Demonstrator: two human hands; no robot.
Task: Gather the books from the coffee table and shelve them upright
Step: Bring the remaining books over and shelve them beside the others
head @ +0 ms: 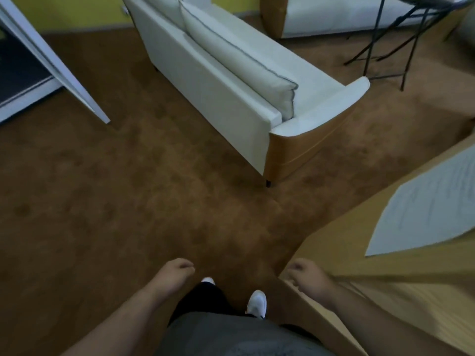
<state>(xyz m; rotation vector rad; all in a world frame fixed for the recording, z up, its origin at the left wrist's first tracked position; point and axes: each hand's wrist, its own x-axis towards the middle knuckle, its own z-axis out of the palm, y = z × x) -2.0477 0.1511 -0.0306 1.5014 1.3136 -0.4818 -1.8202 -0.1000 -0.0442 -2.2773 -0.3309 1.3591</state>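
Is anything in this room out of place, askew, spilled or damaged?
Nothing looks spilled or damaged. Only the white sheet on the table at the right lies askew to its edge; it is too blurred to tell paper from an open book.

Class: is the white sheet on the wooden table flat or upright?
Flat: the white sheet lies spread, printed side up, on the wooden table.

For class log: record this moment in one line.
left hand empty | right hand empty | books unseen | paper on wooden surface
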